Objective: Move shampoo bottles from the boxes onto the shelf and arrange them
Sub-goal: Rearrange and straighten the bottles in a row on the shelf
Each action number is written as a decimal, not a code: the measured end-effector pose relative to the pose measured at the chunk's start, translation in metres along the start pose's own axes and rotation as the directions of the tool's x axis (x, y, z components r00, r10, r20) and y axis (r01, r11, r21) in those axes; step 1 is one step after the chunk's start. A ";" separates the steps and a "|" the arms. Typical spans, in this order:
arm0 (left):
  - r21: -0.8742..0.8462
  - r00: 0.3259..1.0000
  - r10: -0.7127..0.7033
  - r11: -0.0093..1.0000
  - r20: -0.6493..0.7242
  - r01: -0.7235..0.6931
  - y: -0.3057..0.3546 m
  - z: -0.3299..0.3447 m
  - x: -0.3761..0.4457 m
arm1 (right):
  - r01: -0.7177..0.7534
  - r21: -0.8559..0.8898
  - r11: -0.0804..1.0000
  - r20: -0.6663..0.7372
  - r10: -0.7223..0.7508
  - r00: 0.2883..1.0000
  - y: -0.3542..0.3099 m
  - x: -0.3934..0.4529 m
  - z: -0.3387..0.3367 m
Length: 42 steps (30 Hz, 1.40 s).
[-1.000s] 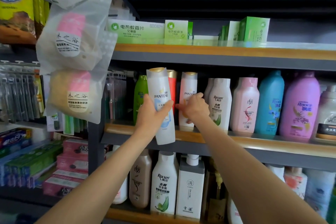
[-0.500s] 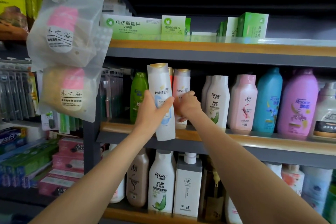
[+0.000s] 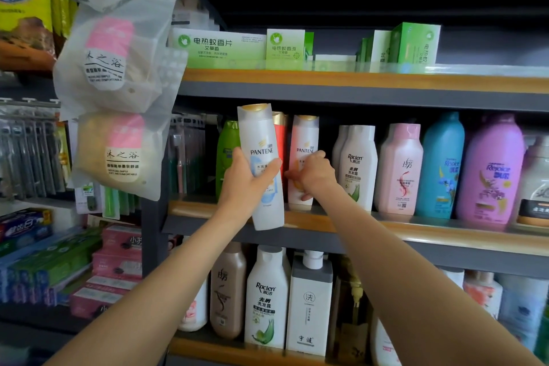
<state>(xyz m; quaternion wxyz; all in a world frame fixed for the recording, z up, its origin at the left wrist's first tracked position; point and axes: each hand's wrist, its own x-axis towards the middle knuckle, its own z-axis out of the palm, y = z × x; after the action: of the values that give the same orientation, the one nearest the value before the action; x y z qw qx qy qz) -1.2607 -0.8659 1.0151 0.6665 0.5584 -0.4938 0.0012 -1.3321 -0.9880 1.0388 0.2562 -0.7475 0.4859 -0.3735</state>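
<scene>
Left grip wraps a white blue-label Pantene shampoo bottle, held tilted in front of the middle shelf edge, not yet set down. Right grip curls round a white orange-label Pantene bottle standing on the shelf beside a white Raclen bottle. Best: nudge it right, open a gap, then slide the held one in upright, label front.

The Pantene bottle in front is white with a gold cap and a pale blue label patch. Behind it stands a red bottle, then a white Pantene bottle with orange-pink marking. Further along are a green bottle, a white Raclen bottle with a green leaf, a pink bottle, a turquoise bottle and a lilac bottle. The shelf is grey with a tan wooden edge.
</scene>
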 end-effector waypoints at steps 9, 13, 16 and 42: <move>-0.064 0.984 0.033 0.998 0.175 -0.022 0.007 0.013 -0.003 | 0.319 0.037 0.947 -0.056 -0.317 0.947 0.003 -0.045 -0.044; -0.105 0.970 0.077 0.993 0.229 -0.054 0.018 0.022 0.002 | 0.322 0.264 0.909 0.354 -0.402 0.844 0.010 -0.079 -0.072; -0.057 0.971 0.121 0.992 0.206 -0.112 0.027 0.032 0.004 | 0.424 0.210 0.881 0.254 -0.468 0.847 0.011 -0.074 -0.076; 0.762 0.987 0.000 0.635 0.162 -0.125 0.025 0.045 0.002 | 0.300 -0.026 0.953 0.178 -0.291 0.940 0.022 -0.045 -0.052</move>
<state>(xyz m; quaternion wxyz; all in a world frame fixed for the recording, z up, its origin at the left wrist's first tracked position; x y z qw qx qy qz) -1.3030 -0.8908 1.0300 0.3265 0.7700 -0.5130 0.1932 -1.3965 -0.9566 1.0392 0.2183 -0.8479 0.3538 -0.3290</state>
